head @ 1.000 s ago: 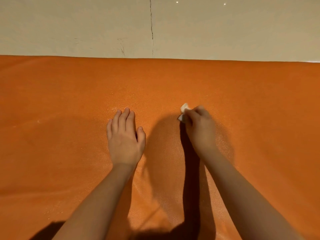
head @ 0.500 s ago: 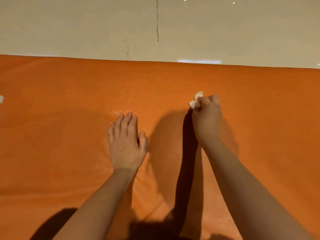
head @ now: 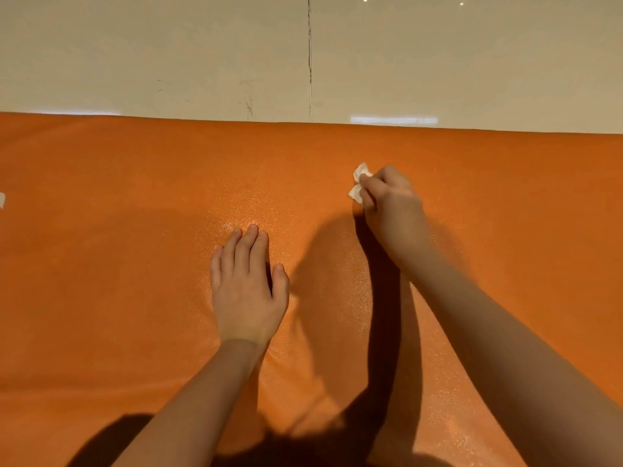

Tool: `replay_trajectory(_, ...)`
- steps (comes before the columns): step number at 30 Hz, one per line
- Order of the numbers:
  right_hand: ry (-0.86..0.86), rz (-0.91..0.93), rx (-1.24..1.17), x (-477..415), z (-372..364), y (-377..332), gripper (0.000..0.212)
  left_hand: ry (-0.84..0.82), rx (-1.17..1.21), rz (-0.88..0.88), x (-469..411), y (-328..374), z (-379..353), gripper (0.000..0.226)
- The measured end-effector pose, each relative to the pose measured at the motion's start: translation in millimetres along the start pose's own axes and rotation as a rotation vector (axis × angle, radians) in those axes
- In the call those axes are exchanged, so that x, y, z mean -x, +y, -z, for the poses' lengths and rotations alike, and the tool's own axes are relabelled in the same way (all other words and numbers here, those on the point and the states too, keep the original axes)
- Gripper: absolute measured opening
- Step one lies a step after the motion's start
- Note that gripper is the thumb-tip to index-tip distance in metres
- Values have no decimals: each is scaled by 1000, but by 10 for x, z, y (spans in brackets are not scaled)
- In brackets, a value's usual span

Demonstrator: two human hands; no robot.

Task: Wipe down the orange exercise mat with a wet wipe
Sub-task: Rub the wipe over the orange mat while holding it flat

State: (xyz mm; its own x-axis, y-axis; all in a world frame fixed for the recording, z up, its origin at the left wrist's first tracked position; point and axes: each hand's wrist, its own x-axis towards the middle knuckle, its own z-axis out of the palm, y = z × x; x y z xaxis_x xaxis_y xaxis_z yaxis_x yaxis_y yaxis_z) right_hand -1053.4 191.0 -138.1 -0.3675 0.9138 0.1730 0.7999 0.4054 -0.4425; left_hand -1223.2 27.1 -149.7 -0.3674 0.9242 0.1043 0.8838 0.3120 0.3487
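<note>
- Head view, right of centre: my right hand (head: 392, 210) has its fingers curled tight around the wet wipe (head: 358, 185). The wipe is bunched into a small wad, and only two white corners poke out on the left of my knuckles.
- The wipe looks soft, limp and light, and I expect it is damp and a little slick. I judge a bunched grip the best hold, since an open sheet would likely drag and fold over.
- The wad sits on the orange exercise mat (head: 135, 298), in the upper middle of the frame, near the mat's far edge.
- My left hand (head: 247, 288) lies palm down at centre frame with its fingers straight and close together and the thumb slightly out. It holds nothing.
- The mat looks thin and pliable, with a pebbled sheen. Soft creases in the lower frame suggest it could ruck under rubbing, so my flat hand serves as an anchor.
- Pale floor tiles (head: 168, 55) fill the top of the frame. At the left edge a small white scrap (head: 1, 199) is cut off, and I cannot tell what it is.
</note>
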Motion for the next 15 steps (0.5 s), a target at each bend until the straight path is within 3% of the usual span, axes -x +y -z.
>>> replay_trajectory(2,-11,12,17,-129,85,130,24,0,-6,-4,-1,2,5,52)
replay_trajectory(5,52,-292,72,-361,87,232,26,0,-10,0,-5,8,9,52)
replay_trajectory(7,74,-393,51,-446,23,101,26,-2,-7,1,-10,17,7,52)
replay_trajectory(12,-137,-21,30,-475,26,3,25,-8,-5,2,-27,9,-5,51)
replay_trajectory(15,-59,-202,150,-673,68,113,27,-12,-15,0,-32,5,-9,53)
